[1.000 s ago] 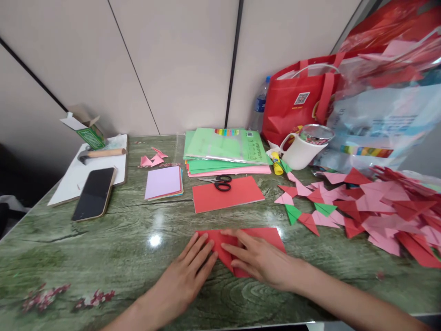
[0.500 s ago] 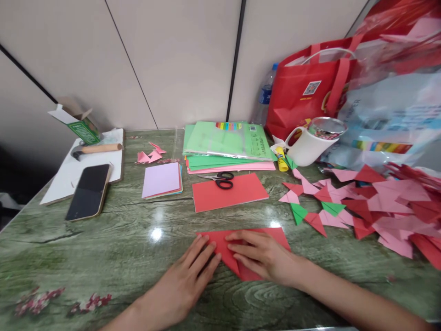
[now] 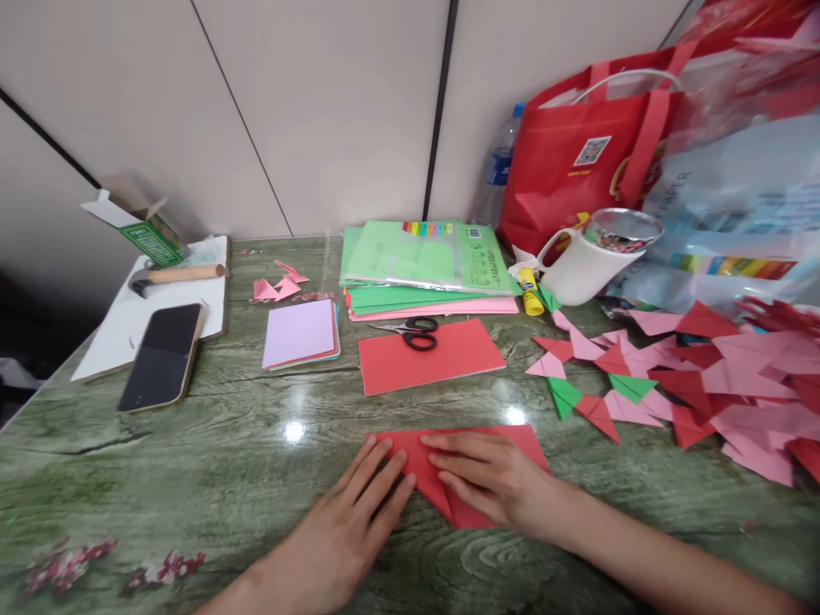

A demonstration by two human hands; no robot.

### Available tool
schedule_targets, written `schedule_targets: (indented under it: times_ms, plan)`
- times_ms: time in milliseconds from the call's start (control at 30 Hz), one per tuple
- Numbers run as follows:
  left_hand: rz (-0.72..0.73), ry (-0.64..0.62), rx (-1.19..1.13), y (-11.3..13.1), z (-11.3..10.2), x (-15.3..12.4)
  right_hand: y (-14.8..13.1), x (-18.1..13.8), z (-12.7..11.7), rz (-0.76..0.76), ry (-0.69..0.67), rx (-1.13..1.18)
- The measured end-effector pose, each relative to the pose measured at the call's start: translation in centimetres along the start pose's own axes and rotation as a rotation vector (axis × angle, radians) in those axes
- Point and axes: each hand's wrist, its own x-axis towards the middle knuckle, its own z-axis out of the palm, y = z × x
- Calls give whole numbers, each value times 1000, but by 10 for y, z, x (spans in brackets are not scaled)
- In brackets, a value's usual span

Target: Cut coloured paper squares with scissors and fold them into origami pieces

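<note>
A sheet of red paper [image 3: 531, 444] lies on the table, its left corner folded over into a slanted flap. My left hand [image 3: 352, 521] rests flat with fingers stretched out, the fingertips on the paper's left edge. Across the middle of the sheet lies my right hand [image 3: 493, 478], its fingers extended and pressing on the folded part. Its palm covers some of the paper. Just beyond both hands is a stack of red paper [image 3: 429, 363] with black-handled scissors [image 3: 419, 333] on top.
Behind sit green paper packs [image 3: 423, 265], a lilac paper stack [image 3: 300, 331] and a pink folded piece [image 3: 280, 284]. At left are a phone [image 3: 163, 354] and a hammer [image 3: 179, 275]. A white mug [image 3: 589, 260], glue stick [image 3: 530, 292], red bag [image 3: 589, 154] and folded paper pieces [image 3: 698, 376] crowd the right.
The view has shifted slightly, so objects at the right sit a little farther right. My hands stay in nearly the same place on the red paper.
</note>
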Motion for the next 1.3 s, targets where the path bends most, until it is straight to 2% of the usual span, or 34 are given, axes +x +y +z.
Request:
schedule_targets:
  times_ms: [133,367,633,933,1133,1300]
  plan:
    - [11,-5,22,0,0,0,-1,1,-1,35,-23,-2]
    - [24,21,20,0,0,1,-1,1,-1,2,-1,-34]
    - [15,-19,30,1,-1,2,-2,2,-1,-9,11,-41]
    - [-9,-43,16,1,4,-1,-1,1,0,-21,49,-53]
    - [-20,-62,6,0,1,0,1,-3,3,-28,108,-161]
    - [-8,-85,-2,0,-1,1,-1,-3,-1,-84,3,-303]
